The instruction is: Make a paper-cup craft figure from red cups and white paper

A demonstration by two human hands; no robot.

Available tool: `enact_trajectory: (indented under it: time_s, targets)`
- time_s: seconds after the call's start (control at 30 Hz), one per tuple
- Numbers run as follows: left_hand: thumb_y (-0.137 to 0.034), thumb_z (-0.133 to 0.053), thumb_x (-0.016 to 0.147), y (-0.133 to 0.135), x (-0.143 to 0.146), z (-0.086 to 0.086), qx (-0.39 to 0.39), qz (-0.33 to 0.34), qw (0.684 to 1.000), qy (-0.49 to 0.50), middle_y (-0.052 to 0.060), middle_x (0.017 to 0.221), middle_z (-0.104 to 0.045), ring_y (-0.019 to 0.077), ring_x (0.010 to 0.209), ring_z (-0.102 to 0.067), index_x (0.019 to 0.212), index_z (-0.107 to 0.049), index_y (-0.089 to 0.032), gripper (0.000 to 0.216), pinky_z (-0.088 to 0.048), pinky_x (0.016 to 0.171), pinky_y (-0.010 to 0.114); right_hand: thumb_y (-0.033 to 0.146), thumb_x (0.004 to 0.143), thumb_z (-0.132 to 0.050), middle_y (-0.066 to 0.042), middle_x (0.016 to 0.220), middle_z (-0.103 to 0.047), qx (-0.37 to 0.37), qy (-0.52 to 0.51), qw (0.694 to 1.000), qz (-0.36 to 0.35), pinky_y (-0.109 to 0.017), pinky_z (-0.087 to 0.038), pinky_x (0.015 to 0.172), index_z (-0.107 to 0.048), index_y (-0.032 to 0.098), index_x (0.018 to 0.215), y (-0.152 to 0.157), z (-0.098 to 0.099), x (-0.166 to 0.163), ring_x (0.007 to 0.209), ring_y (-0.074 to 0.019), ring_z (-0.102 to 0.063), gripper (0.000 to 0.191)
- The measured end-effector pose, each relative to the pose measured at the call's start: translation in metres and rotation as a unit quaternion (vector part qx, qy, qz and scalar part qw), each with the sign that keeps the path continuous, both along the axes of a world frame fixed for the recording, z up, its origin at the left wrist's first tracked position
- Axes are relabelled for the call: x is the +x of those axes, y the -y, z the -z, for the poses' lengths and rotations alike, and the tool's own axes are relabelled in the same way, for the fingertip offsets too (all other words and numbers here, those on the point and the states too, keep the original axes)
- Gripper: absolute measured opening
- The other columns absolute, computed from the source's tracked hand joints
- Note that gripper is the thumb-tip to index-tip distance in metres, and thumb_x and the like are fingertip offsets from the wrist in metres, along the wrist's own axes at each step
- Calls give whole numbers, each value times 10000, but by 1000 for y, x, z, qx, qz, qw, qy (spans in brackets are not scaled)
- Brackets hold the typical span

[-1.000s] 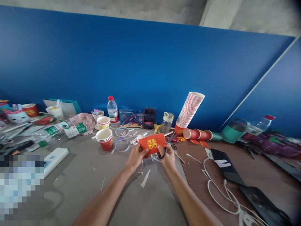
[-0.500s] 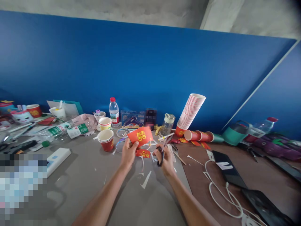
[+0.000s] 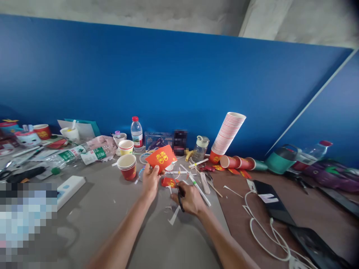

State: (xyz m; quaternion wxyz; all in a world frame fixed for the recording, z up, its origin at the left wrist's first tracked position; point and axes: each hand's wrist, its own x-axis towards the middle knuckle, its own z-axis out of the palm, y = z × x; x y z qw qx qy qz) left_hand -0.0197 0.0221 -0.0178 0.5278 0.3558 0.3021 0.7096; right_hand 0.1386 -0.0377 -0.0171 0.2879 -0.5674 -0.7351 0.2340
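Observation:
My left hand [image 3: 150, 181] pinches a flat red paper piece [image 3: 161, 157] with gold characters, cut from a cup, and holds it up above the grey table [image 3: 98, 209]. My right hand [image 3: 190, 199] is closed round the black handles of a pair of scissors [image 3: 179, 195], low over the table just right of the left hand. A smaller red scrap [image 3: 168, 182] lies on the table between the two hands. White paper strips [image 3: 199, 185] lie around them.
A red cup [image 3: 127, 166] stands left of my hands, with bottles, a water bottle [image 3: 137, 133] and clutter behind. A leaning stack of cups [image 3: 227, 135] and fallen cups are at the back right. Phones [image 3: 267, 200] and a white cable [image 3: 263, 233] lie on the brown surface to the right.
The left hand lifted the red piece up and to the left, away from the scissors. A smaller red scrap dropped to the table. The right hand lowered with the scissors.

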Motion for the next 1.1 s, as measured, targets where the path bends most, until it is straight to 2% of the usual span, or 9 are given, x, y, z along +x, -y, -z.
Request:
enact_trajectory:
  time_s: [0.13, 0.3, 0.6, 0.73, 0.9, 1.1]
  targets:
    - [-303, -691, 712, -2, 1, 3, 5, 3, 1000, 0, -26, 783, -630, 105, 620, -607, 906, -529, -206, 271, -501, 619, 257, 367, 735, -615, 22, 600, -582, -9, 11, 1000, 18, -215, -304, 515, -621, 190, 873, -1, 0, 1, 530, -118, -491, 224]
    - [-325, -697, 697, -3, 2, 5, -7, 11, 1000, -2, -38, 767, -622, 98, 595, -599, 906, -529, -210, 292, -506, 636, 268, 384, 736, -618, 21, 605, -580, -13, 12, 1000, 6, -215, -306, 519, -627, 181, 847, -2, 2, 2, 537, -116, -488, 232]
    - [-362, -681, 699, 11, 6, -8, -40, 51, 995, -74, -20, 725, -632, 124, 581, -612, 990, -538, -197, 364, -492, 589, 251, 369, 720, -634, 27, 585, -557, -22, -18, 1000, -1, -218, -312, 507, -636, 184, 865, -3, 0, 3, 517, -113, -458, 235]
    - [-361, -683, 686, 14, 10, -9, -46, 52, 992, -108, -39, 667, -600, 132, 554, -605, 921, -554, -186, 320, -497, 564, 256, 372, 714, -642, 29, 577, -546, -26, -33, 999, 2, -215, -304, 494, -643, 185, 853, -3, 1, 3, 507, -108, -442, 233]
    - [-349, -682, 675, 15, 14, -6, -51, 65, 989, -121, -10, 735, -632, 137, 567, -607, 950, -551, -176, 350, -520, 564, 271, 368, 723, -634, 32, 579, -527, -18, -55, 998, -5, -217, -306, 503, -630, 183, 832, -4, 4, 4, 523, -110, -442, 215]
    - [-346, -677, 681, 19, 18, -8, -54, 77, 987, -127, -18, 689, -611, 138, 576, -608, 880, -543, -175, 295, -532, 573, 279, 358, 716, -630, 42, 562, -483, -29, -71, 997, -8, -217, -310, 503, -614, 175, 820, -5, 4, 4, 520, -109, -423, 211]
